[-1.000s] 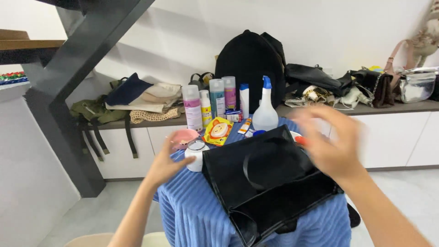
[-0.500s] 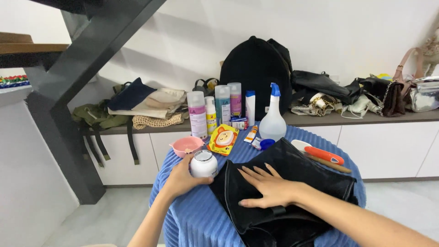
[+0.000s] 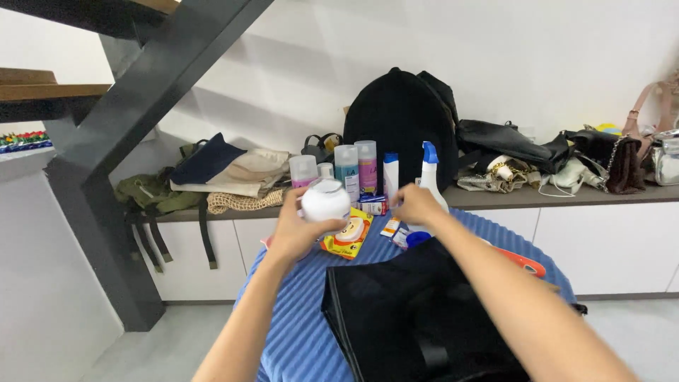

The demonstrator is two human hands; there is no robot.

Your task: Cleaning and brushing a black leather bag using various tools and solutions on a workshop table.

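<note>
My left hand (image 3: 300, 228) holds a round white jar (image 3: 325, 200) lifted above the blue striped table (image 3: 300, 311). My right hand (image 3: 416, 205) hovers beside the jar with fingers curled and nothing in it, just in front of a white spray bottle with a blue trigger (image 3: 429, 177). A black leather bag (image 3: 417, 318) lies flat on the table below my right forearm. A yellow packet (image 3: 350, 235) lies under the raised jar.
Several tall bottles (image 3: 346, 170) stand at the table's far side. An orange-handled tool (image 3: 525, 263) lies right of the bag. A black backpack (image 3: 399, 120) and other bags (image 3: 509, 145) rest on a low shelf (image 3: 566, 197). A dark stair beam (image 3: 120, 141) rises at left.
My left hand has lifted the white jar off the table. My right hand left the black bag and rose toward the jar.
</note>
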